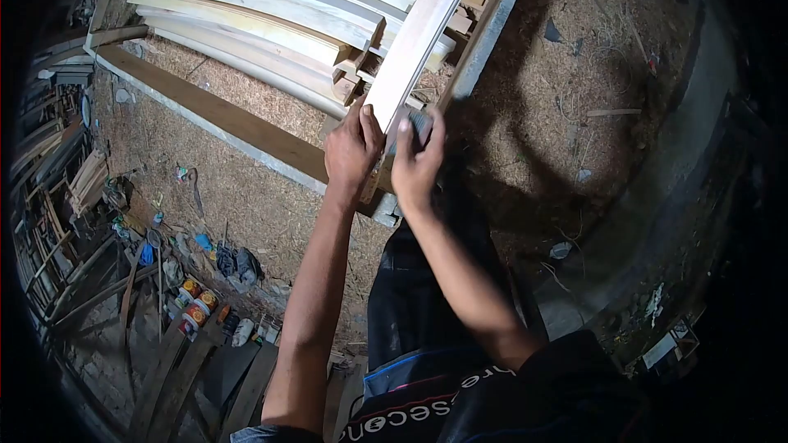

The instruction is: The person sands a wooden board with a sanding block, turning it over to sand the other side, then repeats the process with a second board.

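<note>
The left hand point(353, 148) is closed over the near end of a long pale wooden slat point(423, 25), fingers wrapped on its left edge. The right hand point(417, 166) is just beside it, curled around a small grey block point(421, 125) that touches the slat's right side; what the block is, I cannot tell. The slat's long axis runs away from both hands, up and slightly right, over a stack of curved slats point(246, 16) that rests on a wooden beam point(213, 111).
</note>
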The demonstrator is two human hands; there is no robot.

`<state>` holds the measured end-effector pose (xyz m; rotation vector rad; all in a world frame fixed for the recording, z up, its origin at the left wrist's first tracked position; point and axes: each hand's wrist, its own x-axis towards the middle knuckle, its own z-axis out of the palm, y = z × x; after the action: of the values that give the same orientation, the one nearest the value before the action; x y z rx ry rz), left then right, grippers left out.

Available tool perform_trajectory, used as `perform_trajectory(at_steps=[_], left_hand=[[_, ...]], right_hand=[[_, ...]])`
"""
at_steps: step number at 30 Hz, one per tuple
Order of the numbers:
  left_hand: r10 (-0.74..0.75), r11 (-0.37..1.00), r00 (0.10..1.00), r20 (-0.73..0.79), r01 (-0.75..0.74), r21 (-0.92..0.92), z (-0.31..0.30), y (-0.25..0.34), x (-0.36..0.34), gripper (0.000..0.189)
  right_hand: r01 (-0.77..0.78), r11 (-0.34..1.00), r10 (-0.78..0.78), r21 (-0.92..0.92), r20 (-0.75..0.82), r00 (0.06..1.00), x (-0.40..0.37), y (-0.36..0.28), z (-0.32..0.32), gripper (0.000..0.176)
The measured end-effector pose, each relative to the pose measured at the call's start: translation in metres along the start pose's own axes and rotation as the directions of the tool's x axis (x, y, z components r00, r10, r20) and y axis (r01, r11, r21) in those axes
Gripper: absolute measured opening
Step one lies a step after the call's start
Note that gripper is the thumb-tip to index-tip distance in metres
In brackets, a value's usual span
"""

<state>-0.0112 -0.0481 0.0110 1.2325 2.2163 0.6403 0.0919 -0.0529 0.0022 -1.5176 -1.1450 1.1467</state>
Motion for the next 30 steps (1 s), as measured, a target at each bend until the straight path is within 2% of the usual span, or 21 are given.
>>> perform_trajectory(at_steps=[2,5,7,9,10,13,15,18,21,22,23,26,28,30], left_hand=[[-0.033,0.999,0.998,0.044,0.034,-0.035,-0.001,-0.003,0.0,0.041],[-0.019,1.0,1.0,0.023,0.02,-0.023,0.002,-0.007,0.0,0.042],[-0.006,1.0,1.0,0.009,0.006,-0.002,0.001,-0.003,-0.001,0.042],[0.005,1.0,1.0,-0.013,-0.005,0.018,0.001,-0.003,-0.001,0.041],[0.017,1.0,1.0,-0.02,-0.017,0.018,0.002,-0.004,-0.001,0.041],[0.005,1.0,1.0,-0.012,-0.005,0.014,0.001,-0.002,-0.001,0.04],[-0.015,1.0,1.0,0.005,0.015,0.016,-0.001,0.0,-0.001,0.04],[-0.034,0.999,0.999,0.022,0.034,-0.002,0.0,0.001,0.0,0.039],[-0.03,1.0,1.0,0.007,0.03,-0.008,-0.001,0.0,0.0,0.038],[-0.021,1.0,1.0,0.005,0.021,-0.004,-0.002,0.002,0.0,0.037],[-0.015,1.0,1.0,0.002,0.015,0.001,-0.003,0.002,0.0,0.037],[0.016,1.0,1.0,-0.015,-0.016,0.009,-0.001,-0.001,0.0,0.037],[0.009,1.0,1.0,-0.012,-0.009,0.008,-0.002,0.001,-0.002,0.037],[0.008,1.0,1.0,-0.019,-0.008,0.011,-0.005,0.004,0.0,0.037]], right_hand=[[-0.044,0.999,0.044,0.024,0.005,0.999,-0.018,0.008,0.001,0.051],[-0.123,0.992,0.123,0.041,0.006,0.992,-0.015,0.011,0.004,0.048],[0.109,0.992,-0.112,-0.061,-0.057,0.992,0.02,0.006,0.004,0.048],[0.043,0.997,-0.038,0.071,-0.061,0.997,0.054,0.008,0.005,0.047],[-0.07,0.989,0.072,0.134,-0.006,0.997,0.066,-0.005,0.001,0.048],[0.0,0.994,0.002,0.112,-0.015,1.0,0.058,-0.009,0.001,0.049],[0.103,0.994,-0.103,-0.03,-0.003,0.995,0.038,0.002,-0.001,0.05],[-0.034,0.999,0.033,0.032,0.036,0.999,0.009,0.001,-0.002,0.05],[-0.032,0.998,0.031,0.051,0.015,0.999,0.025,0.003,0.0,0.049],[0.071,0.997,-0.071,0.009,-0.02,0.997,0.041,0.002,0.001,0.05],[0.091,0.995,-0.089,0.041,-0.033,0.995,0.059,0.0,0.002,0.05],[0.013,0.998,-0.011,0.065,-0.03,0.999,0.093,-0.012,0.001,0.051],[-0.062,0.98,0.065,0.187,-0.012,0.998,0.098,-0.014,0.001,0.051],[-0.013,0.992,0.015,0.126,-0.013,1.0,0.086,-0.012,0.002,0.051]])
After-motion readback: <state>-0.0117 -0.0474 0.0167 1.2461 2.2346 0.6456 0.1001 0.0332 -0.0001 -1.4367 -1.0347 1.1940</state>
